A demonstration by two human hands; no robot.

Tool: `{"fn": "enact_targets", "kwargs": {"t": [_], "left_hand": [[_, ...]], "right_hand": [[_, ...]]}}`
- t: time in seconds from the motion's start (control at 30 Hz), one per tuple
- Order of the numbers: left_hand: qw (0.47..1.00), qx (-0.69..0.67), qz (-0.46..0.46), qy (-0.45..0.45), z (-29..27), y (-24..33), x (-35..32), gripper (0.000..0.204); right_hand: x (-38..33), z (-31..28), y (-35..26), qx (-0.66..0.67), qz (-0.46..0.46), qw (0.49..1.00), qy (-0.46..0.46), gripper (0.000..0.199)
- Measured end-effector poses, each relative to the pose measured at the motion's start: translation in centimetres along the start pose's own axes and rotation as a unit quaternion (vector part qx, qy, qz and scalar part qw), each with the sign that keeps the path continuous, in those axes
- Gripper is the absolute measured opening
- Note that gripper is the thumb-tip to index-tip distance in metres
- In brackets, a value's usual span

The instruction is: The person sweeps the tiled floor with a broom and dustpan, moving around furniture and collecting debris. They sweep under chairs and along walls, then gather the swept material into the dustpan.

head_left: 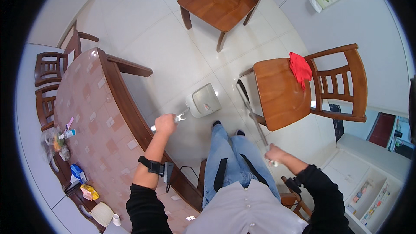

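Pale plastic dustpan [203, 100] on glossy cream floor tiles [173, 43]

Right, a brown slatted wooden chair [275, 93] bearing a crumpled red cloth [300, 70] crowds the black-bristled, grey-handled broom [244, 92]; left, a rounded, pink-patterned bench [93, 121] curves alongside. A second brown wooden chair [216, 4] stands farther off. The left grip [165, 124] clasps the dustpan's white handle; the right grip [275, 153] clasps the broom's stick.

red cloth [300, 70] on wooden chair [276, 95]; pink-patterned table [95, 117]

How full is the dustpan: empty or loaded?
Not heaped: the dustpan shows a mostly bare pale surface. Whether wholly empty, I cannot tell; the small reddish patch could be label or debris.
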State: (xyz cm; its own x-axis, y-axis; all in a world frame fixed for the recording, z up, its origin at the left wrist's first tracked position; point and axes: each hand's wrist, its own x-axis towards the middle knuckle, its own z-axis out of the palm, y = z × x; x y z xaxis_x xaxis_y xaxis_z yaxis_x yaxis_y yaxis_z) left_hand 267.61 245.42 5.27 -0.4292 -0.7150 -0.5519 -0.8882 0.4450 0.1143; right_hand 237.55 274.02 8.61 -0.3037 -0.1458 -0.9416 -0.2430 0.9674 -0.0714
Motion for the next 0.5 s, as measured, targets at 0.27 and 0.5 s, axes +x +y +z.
{"fn": "enact_targets", "kwargs": {"t": [0.27,0.5], "left_hand": [[0.997,0.032,-0.052,-0.041,1.9,-0.5,-1.3,0.019],[0.972,-0.142,-0.185,0.036,1.1,-3.3,-3.9,0.025]], "right_hand": [[-2.7,-4.6,-3.3,-0.116,-0.107,0.972,-0.175,0.032],[-13.6,-10.9,-4.4,-0.191,-0.147,0.961,-0.134,0.038]]}}
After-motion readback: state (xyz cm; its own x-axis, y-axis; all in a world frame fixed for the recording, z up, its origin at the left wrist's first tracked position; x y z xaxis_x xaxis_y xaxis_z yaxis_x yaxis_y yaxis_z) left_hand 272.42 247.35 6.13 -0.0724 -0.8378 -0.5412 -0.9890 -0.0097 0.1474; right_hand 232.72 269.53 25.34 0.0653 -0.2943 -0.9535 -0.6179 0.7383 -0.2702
